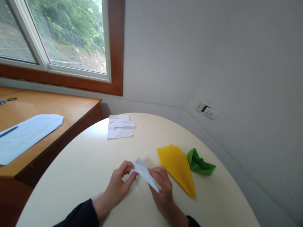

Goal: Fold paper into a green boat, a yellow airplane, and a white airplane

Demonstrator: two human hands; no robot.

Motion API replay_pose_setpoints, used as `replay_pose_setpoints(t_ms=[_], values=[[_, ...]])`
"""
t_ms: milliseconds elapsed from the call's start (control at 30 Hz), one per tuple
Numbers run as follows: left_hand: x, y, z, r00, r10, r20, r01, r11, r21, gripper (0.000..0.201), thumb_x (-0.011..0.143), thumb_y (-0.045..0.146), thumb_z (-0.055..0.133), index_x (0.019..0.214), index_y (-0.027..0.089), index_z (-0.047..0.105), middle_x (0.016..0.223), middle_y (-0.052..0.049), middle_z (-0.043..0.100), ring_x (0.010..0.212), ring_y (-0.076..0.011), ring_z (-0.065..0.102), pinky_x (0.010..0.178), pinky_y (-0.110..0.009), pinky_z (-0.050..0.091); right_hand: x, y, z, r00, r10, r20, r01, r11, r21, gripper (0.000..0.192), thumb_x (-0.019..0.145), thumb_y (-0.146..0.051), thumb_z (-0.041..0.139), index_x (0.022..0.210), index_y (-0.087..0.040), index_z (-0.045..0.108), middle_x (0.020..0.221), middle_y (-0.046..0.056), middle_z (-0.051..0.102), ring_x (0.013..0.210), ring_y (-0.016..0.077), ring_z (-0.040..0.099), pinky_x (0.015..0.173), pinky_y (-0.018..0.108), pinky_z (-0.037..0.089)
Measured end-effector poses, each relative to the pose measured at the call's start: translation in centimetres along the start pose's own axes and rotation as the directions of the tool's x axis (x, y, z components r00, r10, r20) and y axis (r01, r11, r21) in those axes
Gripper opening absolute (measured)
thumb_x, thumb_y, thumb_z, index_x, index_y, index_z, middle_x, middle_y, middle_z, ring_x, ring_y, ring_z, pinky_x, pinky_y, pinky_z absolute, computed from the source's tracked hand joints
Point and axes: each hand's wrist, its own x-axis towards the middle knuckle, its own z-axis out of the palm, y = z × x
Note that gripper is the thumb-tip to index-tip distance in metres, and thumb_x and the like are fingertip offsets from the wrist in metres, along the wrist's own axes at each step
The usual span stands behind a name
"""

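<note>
Between my hands, just over the round table, is a folded piece of white paper [145, 171] with a pointed top. My left hand [121, 179] pinches its left edge between thumb and fingers. On the other side, my right hand [162, 187] grips the lower right part, with the fingers behind and beside the sheet. A folded yellow paper plane [177, 167] lies close to the right of my right hand. Farther right sits a green folded paper boat [200, 162], next to the yellow paper.
White paper pieces [120, 130] lie at the far side of the round table [90, 157]. On the wooden desk [78, 105] to the left are papers [35, 129] with a pen [8, 131], plus scissors [8, 100]. A wall socket [210, 113] is at right.
</note>
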Motion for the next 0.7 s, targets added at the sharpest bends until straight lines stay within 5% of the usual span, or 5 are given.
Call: replay_pose_setpoints(t_ms=[700], values=[[-0.2,-0.9,0.2,0.986,-0.079,0.147,0.08,0.997,0.001,0.009,0.08,0.025,0.051,0.083,0.022,0.043,0.06,0.005,0.055,0.057,-0.0128,0.054,0.05,-0.02,0.037,-0.1,-0.4,-0.3,0.983,-0.161,0.091,0.167,0.983,-0.069,0.044,0.083,-0.007,0.05,0.123,-0.023,0.052,0.097,0.008,0.06,0.094,0.0201,0.056,0.078,0.037,0.05]])
